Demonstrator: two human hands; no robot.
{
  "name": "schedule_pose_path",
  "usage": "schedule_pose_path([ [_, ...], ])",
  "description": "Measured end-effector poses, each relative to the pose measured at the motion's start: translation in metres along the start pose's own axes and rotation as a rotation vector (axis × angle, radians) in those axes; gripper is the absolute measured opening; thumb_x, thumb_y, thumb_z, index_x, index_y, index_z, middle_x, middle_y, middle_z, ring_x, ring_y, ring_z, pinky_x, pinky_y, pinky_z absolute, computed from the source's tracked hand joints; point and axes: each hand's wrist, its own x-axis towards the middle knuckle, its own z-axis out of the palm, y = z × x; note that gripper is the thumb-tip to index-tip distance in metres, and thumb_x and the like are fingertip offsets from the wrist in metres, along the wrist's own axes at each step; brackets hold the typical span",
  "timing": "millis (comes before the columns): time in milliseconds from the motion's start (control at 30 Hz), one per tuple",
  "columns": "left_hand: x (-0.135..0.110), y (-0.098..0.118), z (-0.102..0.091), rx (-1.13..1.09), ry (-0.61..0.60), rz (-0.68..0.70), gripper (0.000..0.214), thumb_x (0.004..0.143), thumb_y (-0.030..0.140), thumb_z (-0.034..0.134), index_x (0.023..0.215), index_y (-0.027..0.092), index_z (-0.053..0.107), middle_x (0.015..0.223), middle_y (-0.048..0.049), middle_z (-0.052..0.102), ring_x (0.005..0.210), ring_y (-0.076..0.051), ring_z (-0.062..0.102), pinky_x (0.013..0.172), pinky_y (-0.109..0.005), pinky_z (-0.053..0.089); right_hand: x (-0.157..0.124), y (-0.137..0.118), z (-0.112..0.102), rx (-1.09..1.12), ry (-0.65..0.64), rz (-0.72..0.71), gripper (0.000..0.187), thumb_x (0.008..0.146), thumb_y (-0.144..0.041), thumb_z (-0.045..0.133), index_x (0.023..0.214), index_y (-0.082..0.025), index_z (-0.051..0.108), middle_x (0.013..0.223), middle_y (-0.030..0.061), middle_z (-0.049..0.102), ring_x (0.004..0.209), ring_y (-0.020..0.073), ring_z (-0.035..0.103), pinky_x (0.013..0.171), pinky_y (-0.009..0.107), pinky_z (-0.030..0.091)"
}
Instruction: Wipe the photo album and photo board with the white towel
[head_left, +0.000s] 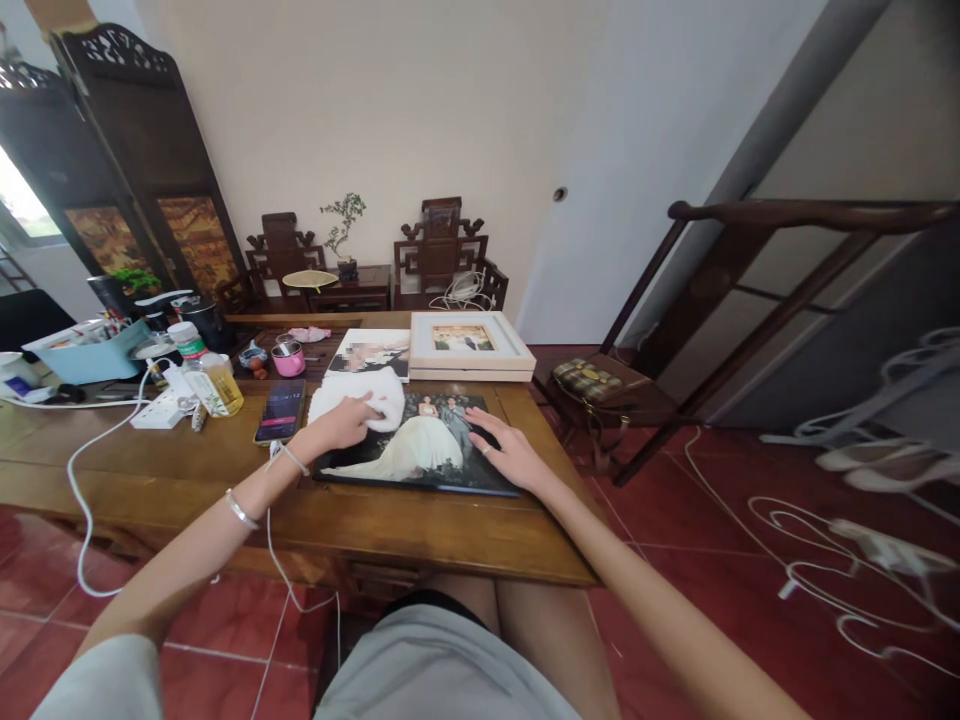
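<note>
One wooden table (187, 480) bears a photo print (420, 455), flat near the front edge. The right hand (510, 452) lies on it, fingers spread; the left hand (341, 425) grips a white cloth (360, 395) on its upper-left corner.

On the wooden table (172, 470) lie a photo print (420, 455), a framed picture (469, 345), a phone (280, 411) and a bottle (217, 385).

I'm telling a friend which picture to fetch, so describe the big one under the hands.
On the wooden table, look near its front edge, before the white-framed photo. The large print lies flat there, the left hand holding a white cloth on it, the right hand flat on it. It is the biggest, unframed, and shows a long white gown on a dark ground.
</note>
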Motion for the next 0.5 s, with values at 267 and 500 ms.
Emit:
schedule_pose_path([
  [267, -0.028, 0.035, 0.009, 0.053, -0.103, -0.027, 0.056, 0.071, -0.004, 0.038, 0.116, 0.019, 0.061, 0.15, -0.0066, 0.033, 0.143, -0.03, 0.017, 0.108, -0.059, 0.026, -0.001, -0.005, -0.001, -0.012, 0.013, 0.017, 0.054, 0.075, -0.048, 0.067, 0.122, -0.021, 0.062, 0.137, 0.0103, 0.054, 0.131, 0.0293, 0.046, 0.112, 0.049, 0.034],
  [500, -0.051, 0.08, -0.001, -0.003, -0.184, 0.202, 0.051, 0.07, -0.005, 0.039, 0.107, 0.02, 0.064, 0.147, -0.0025, 0.039, 0.141, -0.026, 0.024, 0.11, -0.046, 0.029, -0.001, -0.004, 0.0, -0.036, 0.0, 0.007, 0.056, 0.077, -0.048, 0.065, 0.125, -0.018, 0.06, 0.139, 0.0132, 0.052, 0.132, 0.0286, 0.044, 0.112, 0.049, 0.033],
])
